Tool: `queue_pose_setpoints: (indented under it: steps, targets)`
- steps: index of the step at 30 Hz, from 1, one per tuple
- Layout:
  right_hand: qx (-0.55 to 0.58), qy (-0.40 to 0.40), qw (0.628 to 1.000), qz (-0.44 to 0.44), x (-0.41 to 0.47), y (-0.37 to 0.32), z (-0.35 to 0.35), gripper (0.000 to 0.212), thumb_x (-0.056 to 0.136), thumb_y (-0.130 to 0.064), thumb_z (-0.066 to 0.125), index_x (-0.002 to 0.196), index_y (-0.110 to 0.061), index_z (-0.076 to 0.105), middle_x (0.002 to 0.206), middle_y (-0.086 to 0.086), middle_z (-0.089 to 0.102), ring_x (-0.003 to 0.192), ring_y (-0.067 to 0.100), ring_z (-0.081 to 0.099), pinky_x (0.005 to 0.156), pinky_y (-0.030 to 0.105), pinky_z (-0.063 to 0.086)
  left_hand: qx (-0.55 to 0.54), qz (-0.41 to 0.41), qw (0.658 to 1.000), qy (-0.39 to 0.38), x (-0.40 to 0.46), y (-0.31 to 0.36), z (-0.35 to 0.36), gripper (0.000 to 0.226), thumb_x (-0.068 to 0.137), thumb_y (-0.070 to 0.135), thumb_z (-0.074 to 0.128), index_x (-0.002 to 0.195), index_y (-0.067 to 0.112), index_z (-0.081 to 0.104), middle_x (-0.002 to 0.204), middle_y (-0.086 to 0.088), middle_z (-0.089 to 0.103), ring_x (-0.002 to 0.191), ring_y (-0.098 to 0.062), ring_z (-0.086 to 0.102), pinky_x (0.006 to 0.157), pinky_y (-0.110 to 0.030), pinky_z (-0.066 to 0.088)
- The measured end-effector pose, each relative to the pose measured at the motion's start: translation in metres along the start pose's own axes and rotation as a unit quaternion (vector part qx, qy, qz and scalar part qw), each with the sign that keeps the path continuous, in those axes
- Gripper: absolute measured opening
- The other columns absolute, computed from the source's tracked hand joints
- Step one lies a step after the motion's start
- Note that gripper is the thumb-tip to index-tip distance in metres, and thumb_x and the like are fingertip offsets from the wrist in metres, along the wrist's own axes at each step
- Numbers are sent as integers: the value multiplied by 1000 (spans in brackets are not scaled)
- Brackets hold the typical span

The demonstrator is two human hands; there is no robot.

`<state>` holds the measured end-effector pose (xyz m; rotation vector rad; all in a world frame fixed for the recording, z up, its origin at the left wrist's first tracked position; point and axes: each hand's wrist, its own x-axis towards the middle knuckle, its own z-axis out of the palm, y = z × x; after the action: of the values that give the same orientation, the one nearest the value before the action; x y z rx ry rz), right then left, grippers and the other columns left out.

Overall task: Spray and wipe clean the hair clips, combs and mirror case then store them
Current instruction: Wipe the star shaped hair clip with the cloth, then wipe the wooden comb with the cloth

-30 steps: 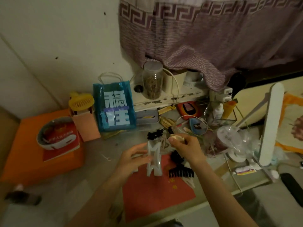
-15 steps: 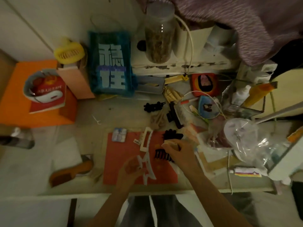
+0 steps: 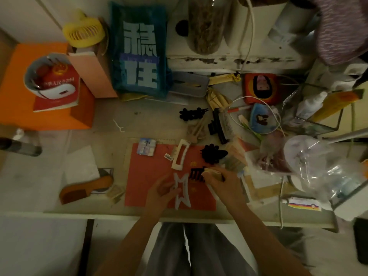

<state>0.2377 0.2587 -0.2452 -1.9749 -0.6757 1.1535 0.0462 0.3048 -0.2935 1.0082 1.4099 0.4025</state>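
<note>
My left hand (image 3: 161, 191) holds a white claw hair clip (image 3: 182, 191) low over the red mat (image 3: 147, 176). My right hand (image 3: 225, 185) is closed around a small beige object (image 3: 212, 173), right beside a black comb-like clip (image 3: 196, 174) on the mat. A cream rectangular clip (image 3: 180, 156) and a black flower clip (image 3: 212, 153) lie on the mat behind. Further back lie a black bow clip (image 3: 191, 113), a long black clip (image 3: 218, 126) and a beige clip (image 3: 197, 129). A brown wooden comb (image 3: 84, 188) rests at the left.
An orange box (image 3: 18, 108) with a book and bowl stands at the left, a spray bottle (image 3: 19, 143) beside it. A blue bag (image 3: 139, 50), yellow fan (image 3: 83, 32) and jar (image 3: 207, 24) line the back. Plastic bags (image 3: 318, 166), bottles and cables crowd the right.
The view has tipped down from the wall onto the table. My hands have come down from mid-air to the red mat, the left still on the white clip.
</note>
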Motion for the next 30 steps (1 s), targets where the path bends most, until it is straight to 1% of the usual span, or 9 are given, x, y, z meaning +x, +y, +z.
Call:
queue_pose_setpoints:
  steps: [3,5,9,11,15,21,25,27,30]
  targets:
    - [-11,-7,1000,-10,-3,3,0,17,87,-30,68,78,-42,60,80,-25,60,73,-21,56,59,0,42,18,16,1000,-5,1,2,2,37,80,11,73,112,24,61,102,9,69,93,-6,67,66,-14,54]
    - [-17,-6,1000,-5,-4,6,1,16,87,-34,66,79,-45,58,82,-25,60,73,-14,59,58,4,43,40,17,999,-4,1,4,3,37,81,14,74,114,22,60,103,11,68,94,-5,66,69,-16,54]
    - [-29,-9,999,32,-2,11,4,6,89,-37,63,93,-39,59,94,-17,61,85,2,59,71,12,41,73,8,997,11,-1,5,4,39,83,17,73,120,18,58,115,-1,66,105,-18,63,92,-37,53]
    - [-45,-14,999,14,-4,11,5,10,88,-41,63,86,-46,55,88,-24,58,81,-3,56,67,11,38,106,7,994,14,-3,5,4,38,84,22,72,120,17,58,119,-4,65,107,-20,62,97,-42,49]
    - [-45,-14,999,-6,-8,5,3,15,86,-41,66,80,-49,55,83,-26,58,77,-7,55,64,11,38,137,3,990,22,-7,1,0,48,80,24,76,123,14,56,122,-4,62,110,-18,60,96,-33,48]
    - [-53,-38,997,-30,-12,-3,6,12,87,-37,66,82,-45,59,84,-22,61,80,-1,58,65,14,41,164,12,984,70,-18,-2,-21,71,76,27,80,135,13,45,133,-6,52,121,-25,52,102,-43,45]
    - [-39,-64,996,-57,-16,-14,18,16,87,-26,68,80,-39,63,85,-14,66,81,5,63,72,21,49,166,23,980,103,-23,-2,-49,79,73,26,82,138,11,41,137,-8,49,123,-23,50,102,-33,42]
    - [-38,-79,994,-69,-19,-22,29,15,87,-24,67,78,-36,64,84,-14,66,80,3,62,69,18,46,186,26,976,108,-24,-2,-69,82,72,31,82,140,12,40,137,-6,49,123,-22,49,103,-33,42]
    - [-30,-104,992,-63,-21,-34,49,3,87,-26,68,85,-28,68,86,-13,67,80,1,63,65,12,44,217,65,967,120,-25,-1,-98,73,71,34,82,133,19,47,125,0,52,116,-19,52,93,-24,42]
